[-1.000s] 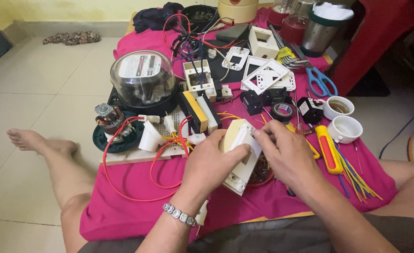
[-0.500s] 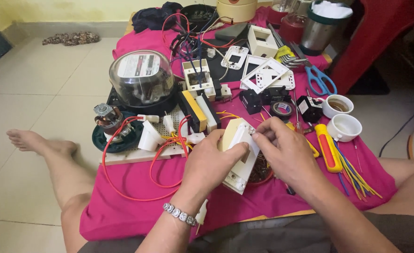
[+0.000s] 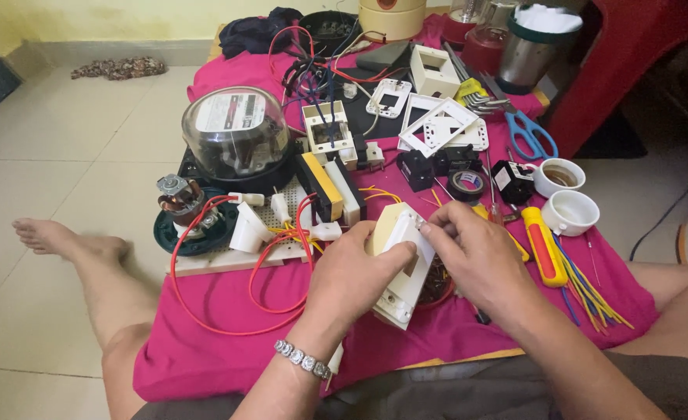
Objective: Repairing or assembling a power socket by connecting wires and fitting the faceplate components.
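A: How many of each thing lay around the white switch box (image 3: 403, 260)?

B: One switch box, gripped in both hands. The left hand (image 3: 357, 272) was clenched round its left side; the right hand (image 3: 480, 260) pinched its upper right edge with fingertips (image 3: 429, 231). Beyond the box, one domed electricity meter (image 3: 237, 140) stood up and to its left, and one copper-wound motor (image 3: 180, 204) sat left of it on a green base. Two white ceramic lamp holders (image 3: 568, 211) lay to the box's right, one red-and-yellow screwdriver (image 3: 542, 246) just right of the right hand, one roll of black tape (image 3: 467, 183) above the box, and one pair of blue scissors (image 3: 532, 134) farther up and right. A red wire (image 3: 204, 307) looped to the box's left.

A: Where was the box itself?

B: Held just above the pink cloth (image 3: 227, 350) on the surface, near its front edge, between the two hands.

A: Anything different from half a second before?

B: Very little. Both hands stayed on the box in the same grip, and the right fingertips remained at the same upper edge. Nothing around it had shifted.

A: Which way did it point?

B: Its long axis ran tilted, from upper left down to lower right, the pale front face turned up toward the camera.
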